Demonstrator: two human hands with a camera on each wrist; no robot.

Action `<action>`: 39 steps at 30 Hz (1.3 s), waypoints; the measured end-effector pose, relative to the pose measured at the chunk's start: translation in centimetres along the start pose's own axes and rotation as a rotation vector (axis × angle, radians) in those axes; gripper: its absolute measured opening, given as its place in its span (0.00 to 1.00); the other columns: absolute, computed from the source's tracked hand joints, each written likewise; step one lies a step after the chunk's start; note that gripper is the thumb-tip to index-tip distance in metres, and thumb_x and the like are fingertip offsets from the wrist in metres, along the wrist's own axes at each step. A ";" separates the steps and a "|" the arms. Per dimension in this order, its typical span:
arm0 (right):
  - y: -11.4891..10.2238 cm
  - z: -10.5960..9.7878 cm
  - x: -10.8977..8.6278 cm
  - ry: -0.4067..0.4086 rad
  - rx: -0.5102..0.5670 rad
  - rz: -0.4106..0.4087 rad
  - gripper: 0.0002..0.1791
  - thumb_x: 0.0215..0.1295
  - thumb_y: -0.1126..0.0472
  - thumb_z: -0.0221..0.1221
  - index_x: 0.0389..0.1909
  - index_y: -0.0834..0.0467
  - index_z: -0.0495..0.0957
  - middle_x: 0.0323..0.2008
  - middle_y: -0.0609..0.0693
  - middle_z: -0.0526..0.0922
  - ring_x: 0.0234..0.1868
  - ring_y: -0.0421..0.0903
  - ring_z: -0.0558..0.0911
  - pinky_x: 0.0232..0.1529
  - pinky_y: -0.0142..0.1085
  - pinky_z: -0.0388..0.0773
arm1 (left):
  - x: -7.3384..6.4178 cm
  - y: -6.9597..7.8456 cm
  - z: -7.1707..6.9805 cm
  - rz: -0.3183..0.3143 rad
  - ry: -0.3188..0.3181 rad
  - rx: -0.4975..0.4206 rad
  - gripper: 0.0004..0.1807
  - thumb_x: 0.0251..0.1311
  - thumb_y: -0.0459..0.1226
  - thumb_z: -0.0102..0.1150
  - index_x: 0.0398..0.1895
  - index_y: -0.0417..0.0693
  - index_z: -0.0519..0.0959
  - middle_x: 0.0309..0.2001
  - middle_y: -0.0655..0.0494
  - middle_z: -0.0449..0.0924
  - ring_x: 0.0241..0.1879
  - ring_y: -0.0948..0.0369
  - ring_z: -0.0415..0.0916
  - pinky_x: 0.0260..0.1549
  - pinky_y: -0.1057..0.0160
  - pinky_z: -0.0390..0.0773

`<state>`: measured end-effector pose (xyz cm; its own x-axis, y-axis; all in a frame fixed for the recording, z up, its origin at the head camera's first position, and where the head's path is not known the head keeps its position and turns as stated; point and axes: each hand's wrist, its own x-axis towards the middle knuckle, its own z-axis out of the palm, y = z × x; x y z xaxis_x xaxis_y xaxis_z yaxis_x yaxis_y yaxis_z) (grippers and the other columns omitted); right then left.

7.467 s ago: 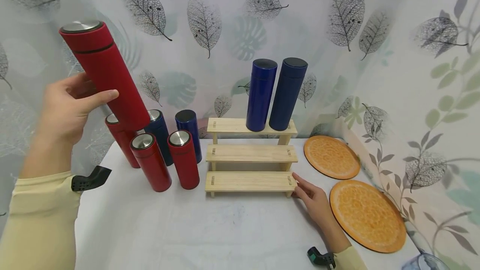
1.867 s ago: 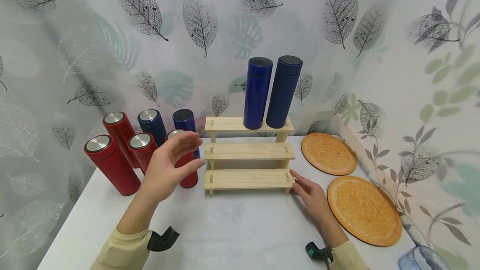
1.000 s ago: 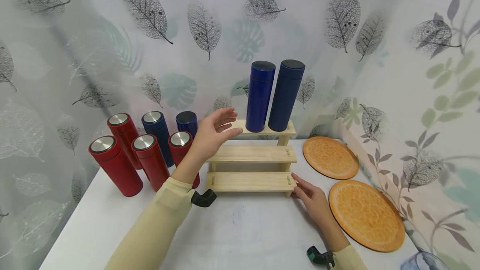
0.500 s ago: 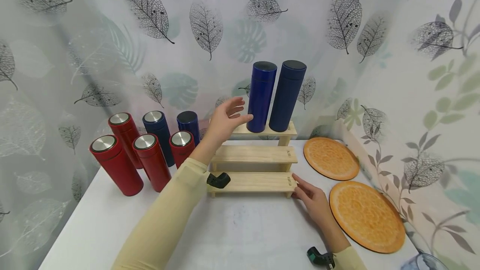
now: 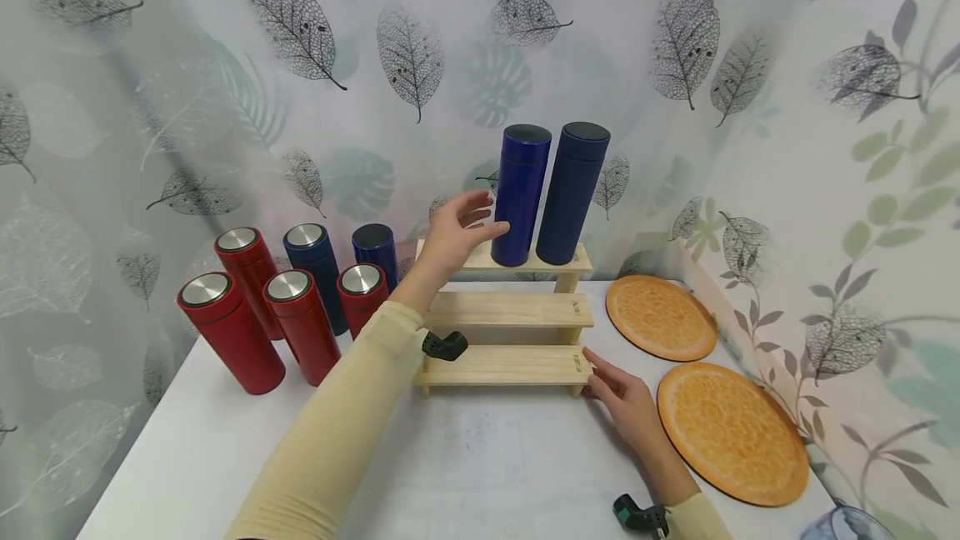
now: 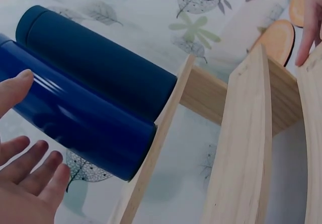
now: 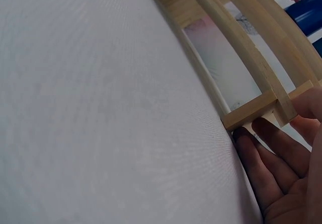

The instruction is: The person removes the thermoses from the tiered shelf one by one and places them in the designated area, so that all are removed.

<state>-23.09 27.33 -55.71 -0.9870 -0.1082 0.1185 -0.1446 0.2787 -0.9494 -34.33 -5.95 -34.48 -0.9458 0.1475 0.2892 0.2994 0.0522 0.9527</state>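
Note:
My left hand (image 5: pixel 457 232) is at the glossy blue thermos bottle (image 5: pixel 521 194) on the top step of a three-tier wooden rack (image 5: pixel 502 365). In the left wrist view its thumb overlaps the bottle's side, and the other fingers are spread below it, loosely bent. A matte navy bottle (image 6: pixel 95 63) stands right beside the glossy one. My right hand (image 5: pixel 626 398) holds the right end of the lowest step; in the right wrist view its fingers (image 7: pixel 274 153) lie against the rack's leg. The middle and bottom steps carry no bottles.
On the left of the white table (image 5: pixel 187 457) stand several shorter bottles: red ones (image 5: pixel 232 332) with steel lids, a navy one (image 5: pixel 318 273) and a blue one (image 5: pixel 375 248). Two round orange mats (image 5: pixel 735 432) lie at the right. A glass-like rim (image 5: pixel 847 523) shows at the lower right.
The red bottle my left hand held aloft now stands at the left. That hand, emptied, has moved right to the glossy blue bottle. My right hand stays on the rack.

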 end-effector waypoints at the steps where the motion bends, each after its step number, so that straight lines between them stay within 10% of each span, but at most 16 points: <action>1: 0.1 0.0 0.0 0.005 -0.008 0.001 0.28 0.83 0.57 0.61 0.78 0.58 0.73 0.73 0.60 0.77 0.56 0.42 0.88 0.53 0.35 0.87 | 0.0 0.0 0.0 -0.005 0.000 -0.002 0.40 0.69 0.38 0.76 0.80 0.44 0.69 0.75 0.48 0.74 0.74 0.48 0.71 0.70 0.54 0.76; 18: 0.4 0.4 -0.2 0.071 -0.232 -0.252 0.21 0.82 0.60 0.63 0.71 0.53 0.82 0.75 0.47 0.76 0.75 0.50 0.75 0.61 0.20 0.74 | 1.5 0.4 1.1 0.051 0.015 -0.023 0.37 0.67 0.35 0.77 0.78 0.43 0.72 0.72 0.47 0.76 0.70 0.52 0.75 0.71 0.54 0.75; 39: 0.5 0.4 -0.1 0.083 -0.313 -0.283 0.20 0.82 0.59 0.63 0.71 0.52 0.83 0.74 0.45 0.77 0.74 0.50 0.76 0.67 0.20 0.68 | 2.4 -0.6 2.2 0.006 0.046 0.042 0.41 0.67 0.40 0.78 0.81 0.53 0.71 0.74 0.48 0.75 0.73 0.51 0.74 0.72 0.49 0.74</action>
<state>-23.02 27.06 -56.29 -0.9058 -0.1481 0.3969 -0.4119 0.5269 -0.7435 -36.47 -3.50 -34.57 -0.9485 0.1028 0.2995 0.3089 0.0926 0.9466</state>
